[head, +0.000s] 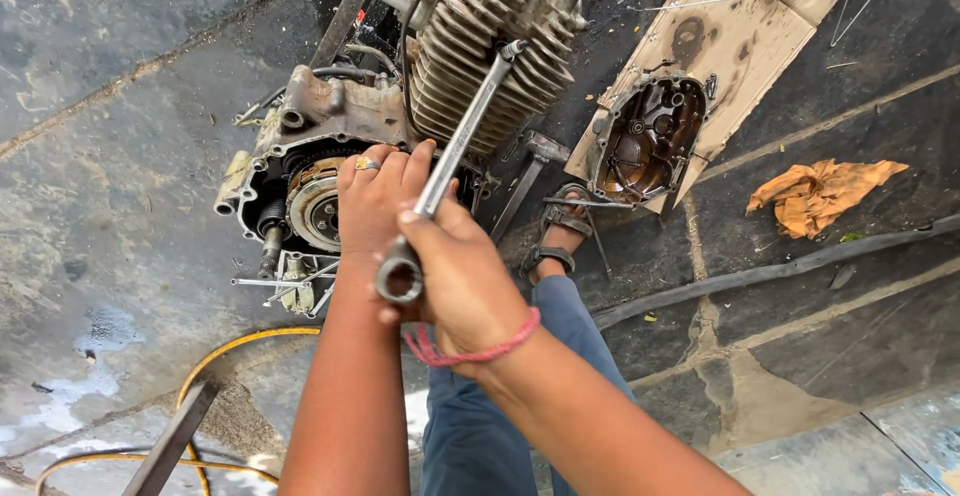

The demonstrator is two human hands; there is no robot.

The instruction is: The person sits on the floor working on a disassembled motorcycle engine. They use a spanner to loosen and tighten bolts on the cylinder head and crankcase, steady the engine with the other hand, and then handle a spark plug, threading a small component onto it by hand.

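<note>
My right hand (455, 276): fingers curled shut around the near end of a long steel wrench (450, 161), just above its ring end, which juts toward me below the knuckles; red thread band at the wrist. My left hand (375, 201): ringed fingers together and bent, laid on the open side of the engine (400, 96), tips touching the wrench shaft; whether they truly clasp it or only steady it, I cannot tell. Wrench: long axis runs up and away from me, slanting right, from my right fist to its far end, which meets the finned cylinder (490, 56) of the engine. Both hands sit at the near end; the right is nearer me, the left a little farther and closer to the round clutch assembly (315, 206) in the open case. Engine: on the dark, stained floor (120, 156), directly ahead of my hands. Beyond it, to the right: a removed side cover (645, 136), hollow side up, on a sheet of cardboard (740, 26); an orange rag (820, 191) well apart; my sandalled foot (560, 236) between engine and cover. Yellow hose (235, 346) curves at lower left. Hard to make out: what the wrench's far end grips, and the clutch parts behind my left palm.
</note>
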